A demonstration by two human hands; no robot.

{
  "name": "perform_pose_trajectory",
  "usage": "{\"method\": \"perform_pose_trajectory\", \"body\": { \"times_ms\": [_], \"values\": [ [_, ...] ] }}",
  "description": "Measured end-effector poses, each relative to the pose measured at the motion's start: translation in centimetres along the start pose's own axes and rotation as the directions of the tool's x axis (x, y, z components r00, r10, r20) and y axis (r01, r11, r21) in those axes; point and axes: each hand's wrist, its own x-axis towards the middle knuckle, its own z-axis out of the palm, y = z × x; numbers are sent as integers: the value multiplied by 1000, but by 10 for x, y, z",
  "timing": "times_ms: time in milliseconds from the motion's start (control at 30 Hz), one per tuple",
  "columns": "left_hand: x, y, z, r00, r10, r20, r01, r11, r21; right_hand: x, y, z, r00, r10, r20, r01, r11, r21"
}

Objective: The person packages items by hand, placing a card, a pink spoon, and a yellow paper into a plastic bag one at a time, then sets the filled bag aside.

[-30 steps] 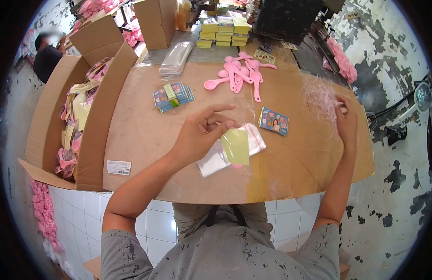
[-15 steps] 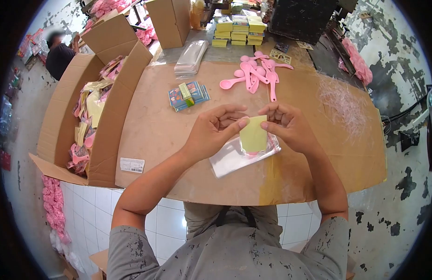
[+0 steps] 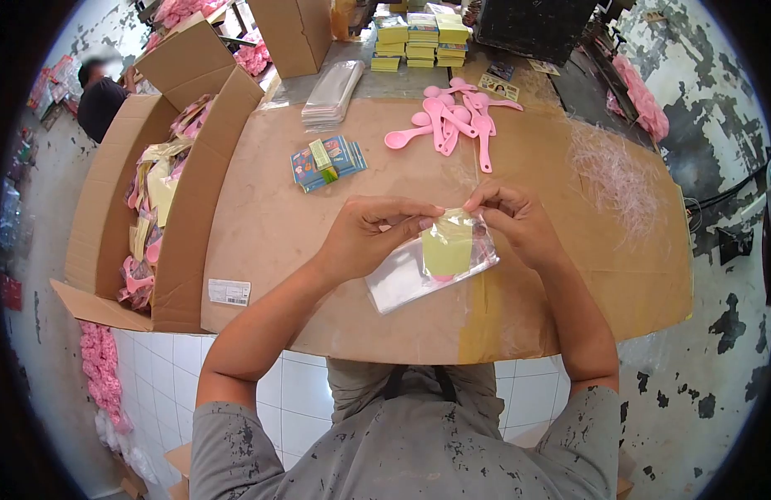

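Note:
A clear plastic bag (image 3: 459, 218) hangs between my hands, with a pale yellow card (image 3: 446, 252) in it. A bit of pink shows below the card; its shape is mostly hidden. My left hand (image 3: 362, 235) pinches the bag's top edge from the left. At the upper right corner, my right hand (image 3: 520, 223) closes thumb and fingers on the same bag. Beneath it lies a stack of flat clear bags (image 3: 395, 282) on the cardboard-covered table (image 3: 319, 312).
Pink spoons (image 3: 439, 117) lie in a pile beyond my hands. Banded blue cards (image 3: 306, 169) and more clear bags (image 3: 331, 96) are at the left back. An open carton (image 3: 204, 208) of packed items stands left. Yellow card stacks (image 3: 421, 42) stand behind. A person (image 3: 102, 104) is at far left.
The yellow card now sits lower, inside the clear bag. My fingers have shifted from the card's upper edges to the bag's top edge, closer together.

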Motion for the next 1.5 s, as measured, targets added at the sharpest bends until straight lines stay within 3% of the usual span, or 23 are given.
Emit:
{"method": "perform_pose_trajectory", "body": {
  "times_ms": [67, 167, 267, 367, 500, 567, 667, 767, 867, 967, 1000, 1033, 1067, 1100, 1167, 1200, 1267, 1333, 1400, 1500],
  "values": [
    [0, 0, 0, 999, 42, 3, -42, 999, -3, 0, 0, -1, 1000, -18, -2, 18, 999, -40],
    [2, 5, -6, 998, -28, 49, 33, 992, -119, 0, 0, -5, 999, 10, 32, -11, 999, 31],
    [3, 1, -2, 986, -167, 10, 165, 958, -233, -3, -7, 4, 998, 68, -6, -68, 997, -21],
    [3, -3, -1, 981, -194, 18, 195, 974, -118, -2, -5, 3, 996, 84, -28, -85, 996, -38],
    [5, -2, 0, 977, -212, 27, 213, 970, -118, 0, 0, 1, 999, 38, -20, -39, 999, -28],
    [5, 1, 0, 976, -218, 8, 217, 969, -120, 0, -4, 11, 997, -44, -58, 42, 999, -31],
    [4, -1, -5, 979, -202, -23, 197, 972, -126, -5, -8, 12, 997, 37, 67, -28, 991, -129],
    [9, 7, 8, 977, -128, -171, 61, 933, -354, -1, -2, 9, 998, 40, 56, -32, 990, -134],
    [5, -2, -5, 967, -249, 57, 255, 959, -123, 0, -9, 10, 996, -62, 58, 68, 992, -105],
    [10, 15, -30, 936, -352, 18, 351, 935, 44, 2, -9, -1, 991, -111, -73, 107, 992, -68],
    [7, 16, -43, 945, -235, -227, 246, 969, 16, 2, -11, -10, 987, -103, -120, 76, 975, -210],
    [8, 23, -51, 882, -112, -459, 134, 991, 16, 3, -13, -23, 980, -101, -170, 37, 938, -345],
    [17, 30, -57, 756, 37, -653, -193, 966, -169, 2, -14, -36, 970, -105, -219, -10, 883, -469],
    [25, 44, -60, 555, 98, -826, -524, 812, -256, 1, -14, -45, 961, -92, -261, -62, 847, -528],
    [27, 36, -57, 591, 85, -802, -536, 785, -311, 0, -13, -62, 934, -82, -347, -166, 761, -627],
    [27, 28, -54, 607, 76, -791, -540, 770, -340, -3, -11, -70, 957, -104, -272, -131, 680, -721],
    [18, -11, -44, 830, 158, -534, -206, 978, -31, -7, -6, -82, 988, -114, -106, -37, 489, -872],
    [11, -6, -17, 982, 23, -190, 63, 899, 432, -11, -4, -85, 996, -22, -86, -63, 514, -856],
    [5, -14, 5, 999, 33, 8, -30, 774, 633, -12, -5, -85, 993, 54, -109, -120, 572, -811],
    [4, -26, 14, 985, 129, 115, -172, 677, 716, -9, -8, -83, 977, 136, -163, -212, 655, -725]
  ]
}}
